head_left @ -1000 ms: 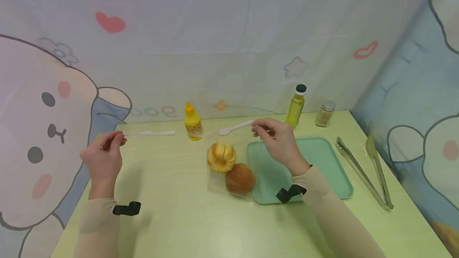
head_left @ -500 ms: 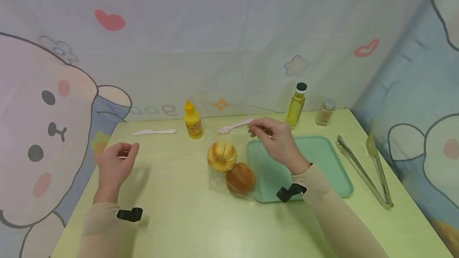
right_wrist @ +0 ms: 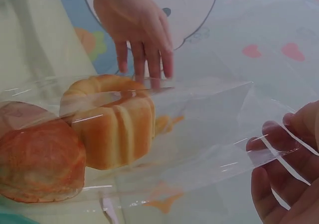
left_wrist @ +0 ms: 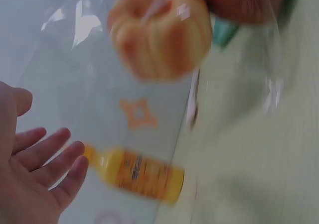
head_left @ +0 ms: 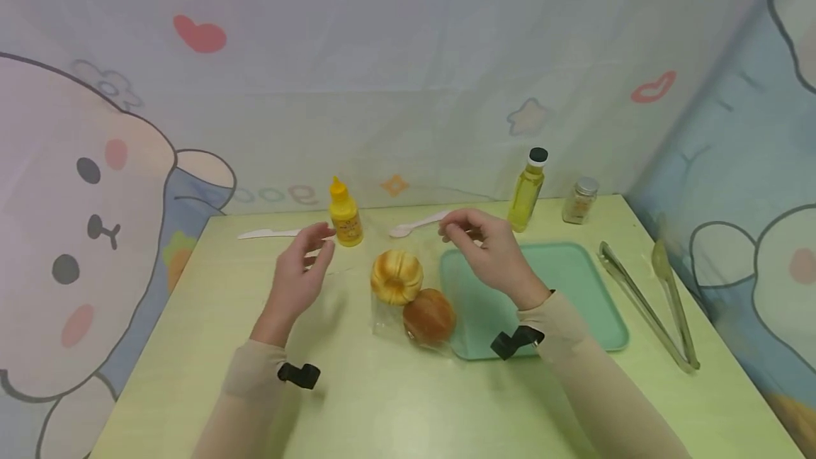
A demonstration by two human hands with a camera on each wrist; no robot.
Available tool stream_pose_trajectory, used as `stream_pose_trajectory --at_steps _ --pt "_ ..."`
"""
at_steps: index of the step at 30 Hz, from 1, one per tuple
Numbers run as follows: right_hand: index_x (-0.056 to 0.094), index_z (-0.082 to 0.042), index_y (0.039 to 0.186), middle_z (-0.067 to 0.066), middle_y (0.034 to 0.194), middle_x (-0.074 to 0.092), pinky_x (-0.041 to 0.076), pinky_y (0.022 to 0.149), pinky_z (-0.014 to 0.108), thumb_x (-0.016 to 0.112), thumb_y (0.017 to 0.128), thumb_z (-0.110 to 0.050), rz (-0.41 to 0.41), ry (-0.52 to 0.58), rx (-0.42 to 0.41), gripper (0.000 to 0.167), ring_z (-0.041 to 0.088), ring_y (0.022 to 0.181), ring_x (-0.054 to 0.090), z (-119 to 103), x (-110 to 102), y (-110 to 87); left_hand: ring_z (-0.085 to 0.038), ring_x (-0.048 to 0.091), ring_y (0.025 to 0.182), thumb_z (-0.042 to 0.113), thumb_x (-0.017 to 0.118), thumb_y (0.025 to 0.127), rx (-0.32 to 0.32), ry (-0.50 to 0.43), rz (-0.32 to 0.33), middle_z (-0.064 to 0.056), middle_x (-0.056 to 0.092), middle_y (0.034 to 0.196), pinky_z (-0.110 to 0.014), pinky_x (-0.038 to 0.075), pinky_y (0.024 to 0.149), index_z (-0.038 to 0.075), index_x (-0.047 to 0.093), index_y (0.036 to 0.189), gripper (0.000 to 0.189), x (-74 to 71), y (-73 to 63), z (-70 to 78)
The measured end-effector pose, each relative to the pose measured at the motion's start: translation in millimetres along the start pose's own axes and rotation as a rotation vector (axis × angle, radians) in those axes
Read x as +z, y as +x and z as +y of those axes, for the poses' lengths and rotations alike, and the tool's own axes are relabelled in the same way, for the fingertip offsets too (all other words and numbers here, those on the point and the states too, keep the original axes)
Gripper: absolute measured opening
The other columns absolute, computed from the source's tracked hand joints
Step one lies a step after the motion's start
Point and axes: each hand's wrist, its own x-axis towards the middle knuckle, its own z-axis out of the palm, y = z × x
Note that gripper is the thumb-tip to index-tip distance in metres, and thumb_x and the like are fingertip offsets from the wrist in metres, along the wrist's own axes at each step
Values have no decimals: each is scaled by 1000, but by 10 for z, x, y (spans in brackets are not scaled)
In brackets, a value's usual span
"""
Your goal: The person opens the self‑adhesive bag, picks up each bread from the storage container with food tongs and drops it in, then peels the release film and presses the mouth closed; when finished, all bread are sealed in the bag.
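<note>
My right hand [head_left: 487, 253] pinches the edge of a clear plastic bag [right_wrist: 214, 117], holding it up above the table. Inside the bag are a ridged golden bread [head_left: 397, 277] with a dimpled top and a round brown bun [head_left: 429, 317]. To the left of the bag is my left hand [head_left: 298, 271], fingers spread and apart, nothing visible between them. It is near the yellow squeeze bottle [head_left: 347, 224], and its fingertips cover the end of a white plastic knife [head_left: 264, 234]. Whether those fingers touch the bag, I cannot tell.
A white plastic spoon [head_left: 417, 224] lies behind the breads. The green tray [head_left: 567, 253] is under my right forearm. An oil bottle [head_left: 525, 193] and a small seasoning jar [head_left: 579, 202] stand at the back right; metal tongs [head_left: 644, 307] lie beside the tray.
My left hand has moved right from the far left, its pinched fingers coming apart on the way. The right hand stays nearly in place with the bag.
</note>
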Motion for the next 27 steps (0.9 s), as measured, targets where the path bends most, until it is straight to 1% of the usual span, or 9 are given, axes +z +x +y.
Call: stream_pose_trajectory --at_steps 3,5,7,9,11,13,15,20,27 --pt "71 -2 110 15 101 75 60 83 32 59 107 -8 -2 50 35 14 22 92 72 9 11 -10 -36 55 138 26 47 114 -35 -138 -132 -19 55 153 -55 48 110 -1 36 159 54 231 113 109" --pt "71 -2 109 16 101 75 61 83 35 58 107 -8 -2 73 49 14 21 91 72 24 16 -18 -33 58 135 26 46 114 -74 -224 -147 -22 58 149 -49 48 112 -2 32 161 56 342 176 141" --pt "71 -2 109 15 100 75 61 82 36 58 108 -9 4 77 64 14 20 90 72 40 17 -26 -26 65 123 22 50 113 -105 -293 -107 -23 66 136 -40 50 109 -5 41 156 51 421 220 151" --pt "71 -2 109 13 99 75 61 80 34 59 108 -10 21 75 82 15 18 89 73 55 13 -33 -18 70 104 17 58 110 -125 -337 -35 -21 73 117 -34 55 99 -7 56 142 40 470 236 149" --pt "72 -2 108 13 97 75 60 79 32 60 107 -12 47 76 110 15 17 88 73 68 5 -41 -12 71 91 13 64 106 -120 -369 32 -17 75 103 -32 58 92 -9 66 125 29 495 226 149" --pt "72 -2 106 13 96 76 59 78 31 61 107 -14 79 88 140 16 17 87 73 80 -2 -49 -8 72 86 11 66 105 -98 -383 78 -15 76 96 -30 60 88 -11 70 113 24 503 198 155" --pt "72 -1 105 14 95 75 59 77 29 62 107 -16 112 110 164 18 17 86 73 88 -7 -55 -7 73 85 11 65 105 -60 -387 106 -16 77 94 -28 60 87 -12 71 108 24 504 167 169" --pt "70 0 106 14 97 74 60 77 30 61 108 -19 179 183 216 21 18 86 74 88 -5 -56 -7 74 88 10 62 107 38 -386 159 -28 75 99 -24 59 89 -13 72 109 25 496 109 241" --pt "67 1 105 5 92 73 61 78 32 60 108 -20 258 299 316 22 21 85 75 68 0 -27 -6 74 87 5 62 106 82 -411 208 -31 73 101 -25 60 86 -13 72 107 21 502 75 276"
